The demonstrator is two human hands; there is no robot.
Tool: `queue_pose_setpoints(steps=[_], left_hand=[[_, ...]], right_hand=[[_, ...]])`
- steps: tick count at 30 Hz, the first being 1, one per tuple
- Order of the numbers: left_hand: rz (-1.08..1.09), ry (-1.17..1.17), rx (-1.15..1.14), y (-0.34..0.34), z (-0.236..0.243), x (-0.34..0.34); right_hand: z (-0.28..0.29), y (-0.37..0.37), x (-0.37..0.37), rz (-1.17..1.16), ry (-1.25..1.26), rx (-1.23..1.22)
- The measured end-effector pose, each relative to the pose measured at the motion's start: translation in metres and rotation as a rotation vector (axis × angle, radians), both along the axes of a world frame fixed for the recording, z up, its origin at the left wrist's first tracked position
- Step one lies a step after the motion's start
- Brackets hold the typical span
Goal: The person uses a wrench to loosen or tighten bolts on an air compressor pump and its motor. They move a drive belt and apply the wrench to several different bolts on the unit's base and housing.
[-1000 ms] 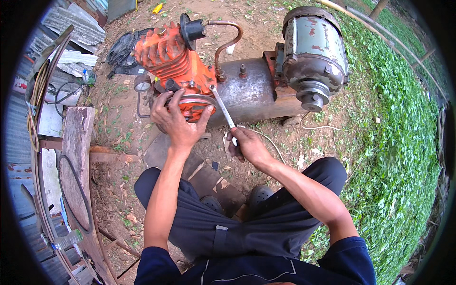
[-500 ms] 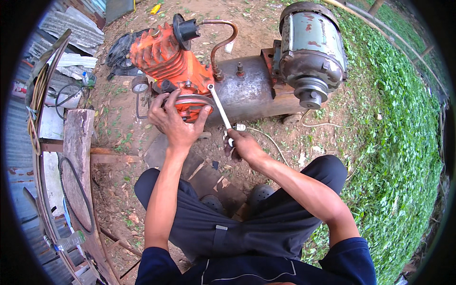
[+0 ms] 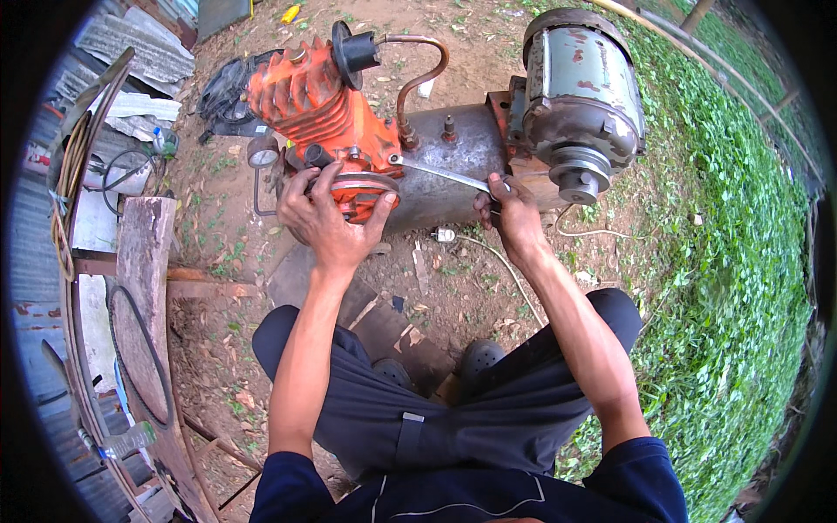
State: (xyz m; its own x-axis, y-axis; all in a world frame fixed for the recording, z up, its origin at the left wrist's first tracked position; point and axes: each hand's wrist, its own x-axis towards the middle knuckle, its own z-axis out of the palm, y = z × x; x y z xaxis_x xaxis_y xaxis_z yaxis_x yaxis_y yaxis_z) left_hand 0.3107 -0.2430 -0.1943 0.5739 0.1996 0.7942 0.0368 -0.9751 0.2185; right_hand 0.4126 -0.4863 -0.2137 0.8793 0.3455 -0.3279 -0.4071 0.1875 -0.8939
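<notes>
An orange finned compressor pump sits on a grey metal tank. My left hand is closed round the rim of the pump's pulley wheel, thumb on its right side and fingers over its left and top. In my right hand is the near end of a silver wrench. The wrench's ring end rests against the base of the pump, just right of the wheel; whatever it sits on there is too small to make out.
A grey electric motor with a stepped pulley stands on the tank's right end. A copper pipe arches above the tank, and a pressure gauge is left of the pump. A cable with a plug lies on the soil. A weathered plank stands at left.
My right hand has swung the wrench's handle up and to the right, from steeply slanted to nearly level. My left hand stays on the pulley wheel. The whole view has shifted slightly.
</notes>
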Motion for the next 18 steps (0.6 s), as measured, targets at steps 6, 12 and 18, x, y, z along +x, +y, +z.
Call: queue_pose_setpoints(steps=[6,12,18], left_hand=[[-0.004,-0.022,0.004,0.002,-0.003,-0.001],[-0.031,-0.025,0.039,0.003,0.001,-0.001],[-0.029,0.020,0.062,0.001,0.007,-0.005]], right_hand=[[-0.005,0.007,0.009,-0.063,-0.081,-0.002],[-0.011,0.016,0.007,-0.204,-0.176,0.018],[-0.002,0.013,0.000,-0.205,-0.319,0.106]])
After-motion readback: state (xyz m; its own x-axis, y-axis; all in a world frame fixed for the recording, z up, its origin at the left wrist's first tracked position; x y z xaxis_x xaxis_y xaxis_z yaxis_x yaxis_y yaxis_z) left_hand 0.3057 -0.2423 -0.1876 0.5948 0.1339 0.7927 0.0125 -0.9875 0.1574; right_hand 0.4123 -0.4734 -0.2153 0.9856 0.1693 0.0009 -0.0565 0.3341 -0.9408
